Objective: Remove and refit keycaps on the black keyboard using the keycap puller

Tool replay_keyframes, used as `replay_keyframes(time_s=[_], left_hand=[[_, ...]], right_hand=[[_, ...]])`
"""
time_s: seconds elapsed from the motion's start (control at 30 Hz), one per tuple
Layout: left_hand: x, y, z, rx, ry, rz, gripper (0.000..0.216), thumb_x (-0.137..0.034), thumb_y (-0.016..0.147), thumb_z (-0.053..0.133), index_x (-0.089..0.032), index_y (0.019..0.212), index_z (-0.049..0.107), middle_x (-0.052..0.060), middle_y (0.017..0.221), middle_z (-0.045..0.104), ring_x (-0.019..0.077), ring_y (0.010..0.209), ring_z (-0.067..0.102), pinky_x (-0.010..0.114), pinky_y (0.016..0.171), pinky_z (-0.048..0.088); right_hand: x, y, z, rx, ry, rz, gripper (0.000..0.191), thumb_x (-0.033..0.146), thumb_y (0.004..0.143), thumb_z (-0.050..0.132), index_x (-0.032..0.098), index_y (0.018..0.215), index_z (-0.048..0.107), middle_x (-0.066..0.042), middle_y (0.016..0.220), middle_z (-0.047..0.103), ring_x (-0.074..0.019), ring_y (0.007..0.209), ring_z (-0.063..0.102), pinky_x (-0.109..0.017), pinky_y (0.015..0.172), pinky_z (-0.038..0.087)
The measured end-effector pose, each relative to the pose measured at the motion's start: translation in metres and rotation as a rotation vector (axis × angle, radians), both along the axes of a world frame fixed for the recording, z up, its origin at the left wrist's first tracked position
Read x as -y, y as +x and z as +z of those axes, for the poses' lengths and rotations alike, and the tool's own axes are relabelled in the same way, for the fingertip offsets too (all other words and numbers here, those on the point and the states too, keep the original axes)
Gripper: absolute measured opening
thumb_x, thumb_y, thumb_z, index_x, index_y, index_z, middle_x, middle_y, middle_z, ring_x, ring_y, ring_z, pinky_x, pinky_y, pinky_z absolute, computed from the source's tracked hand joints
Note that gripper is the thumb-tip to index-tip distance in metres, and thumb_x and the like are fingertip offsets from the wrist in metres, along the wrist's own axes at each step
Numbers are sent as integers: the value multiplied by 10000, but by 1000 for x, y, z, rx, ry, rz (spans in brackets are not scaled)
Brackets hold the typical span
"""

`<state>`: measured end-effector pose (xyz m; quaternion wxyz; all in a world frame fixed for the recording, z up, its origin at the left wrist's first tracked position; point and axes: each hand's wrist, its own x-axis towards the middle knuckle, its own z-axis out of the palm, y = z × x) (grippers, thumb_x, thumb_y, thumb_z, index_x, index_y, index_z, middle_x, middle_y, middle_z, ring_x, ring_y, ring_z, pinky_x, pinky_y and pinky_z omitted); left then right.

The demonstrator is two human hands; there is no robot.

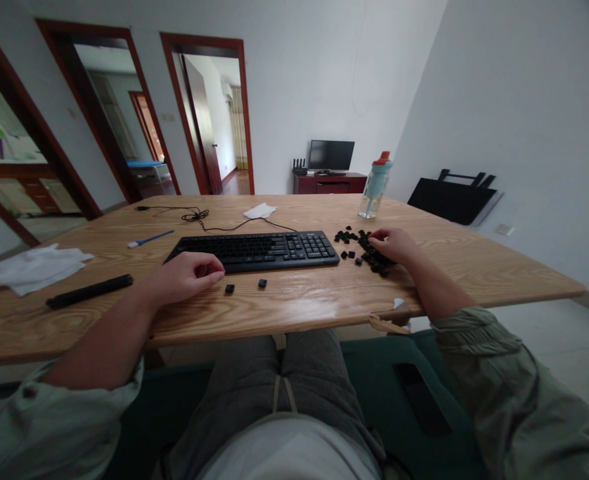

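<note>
A black keyboard (pixel 294 249) lies across the middle of the table, its left part darker, where I cannot make out each key. My left hand (pixel 189 277) rests at its front left edge, fingers curled in; what they hold, if anything, is hidden. Two loose keycaps, a left one (pixel 229 289) and a right one (pixel 262 283), lie just to the right of that hand. To the right of the keyboard is a heap of black keycaps (pixel 377 265). My right hand (pixel 393 245) reaches into it, thumb and fingers pinched at a keycap.
A water bottle (pixel 374 187) stands behind the heap. Left of the keyboard lie a blue brush (pixel 152 239), a black rod-like object (pixel 90 291) and white cloth or tissue (pixel 34 265). Behind it are the cable (pixel 194 215) and white paper (pixel 260 211). A phone (pixel 422 399) lies on the seat.
</note>
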<state>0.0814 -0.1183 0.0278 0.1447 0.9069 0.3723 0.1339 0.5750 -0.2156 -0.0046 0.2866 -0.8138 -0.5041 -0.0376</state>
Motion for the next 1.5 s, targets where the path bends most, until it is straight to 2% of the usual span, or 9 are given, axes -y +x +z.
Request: replay_keyframes(time_s=[0.23, 0.37, 0.47, 0.6, 0.73, 0.83, 1.17, 1.37, 1.5], left_hand=[[4, 2, 2, 24, 11, 7, 406, -543, 850, 544, -188, 922, 728, 16, 725, 656, 170, 671, 580, 263, 600, 423], [6, 4, 3, 43, 29, 7, 405, -534, 849, 549, -180, 922, 732, 20, 723, 654, 168, 659, 573, 263, 587, 418], [7, 4, 4, 40, 27, 4, 398, -524, 855, 552, -177, 923, 734, 20, 722, 657, 167, 657, 574, 261, 585, 420], [6, 3, 3, 38, 17, -6, 383, -510, 862, 555, -179, 936, 732, 17, 736, 666, 164, 665, 582, 257, 591, 424], [5, 2, 1, 41, -1, -16, 374, -508, 865, 557, -181, 925, 728, 13, 727, 661, 163, 658, 581, 257, 585, 421], [5, 2, 0, 43, -7, -22, 361, -500, 862, 562, -185, 918, 728, 13, 739, 669, 164, 666, 586, 256, 585, 422], [5, 2, 2, 67, 63, 5, 356, -484, 867, 554, -180, 900, 735, 13, 733, 667, 161, 656, 577, 261, 595, 406], [6, 4, 3, 56, 59, 8, 363, -491, 866, 552, -180, 891, 736, 10, 718, 662, 159, 648, 571, 261, 593, 401], [4, 3, 1, 46, 57, 16, 368, -500, 874, 548, -188, 910, 740, 8, 720, 665, 159, 652, 575, 262, 594, 402]], right_hand=[[2, -24, 13, -6, -251, 332, 397, 490, 845, 631, 179, 1031, 793, -63, 773, 731, -173, 626, 593, -279, 562, 405], [-1, -28, 22, 37, -368, 355, 322, 437, 821, 654, 171, 934, 797, -52, 677, 688, -169, 597, 559, -287, 539, 369], [2, -38, 33, 58, -327, 340, 289, 401, 847, 625, 158, 904, 769, -51, 680, 674, -161, 594, 545, -288, 542, 361], [12, -87, 48, -18, -188, 537, 316, 441, 899, 570, 179, 926, 745, -54, 788, 701, -157, 667, 573, -275, 597, 402], [10, -157, 45, 19, -370, 847, 213, 329, 850, 624, 190, 924, 767, -42, 844, 732, -154, 701, 603, -261, 632, 426], [-1, -190, 39, 57, -451, 974, 194, 253, 814, 642, 189, 941, 775, -48, 966, 756, -164, 796, 646, -254, 704, 457], [0, -194, 55, 60, -441, 951, 254, 306, 843, 631, 193, 1033, 756, -43, 932, 754, -171, 782, 644, -251, 667, 442], [14, -209, 44, 207, -433, 808, 310, 503, 832, 658, 228, 949, 743, -40, 923, 750, -180, 755, 648, -265, 642, 416], [14, -217, 39, 260, -423, 762, 273, 485, 828, 653, 251, 932, 750, -23, 889, 754, -186, 755, 652, -267, 618, 398]])
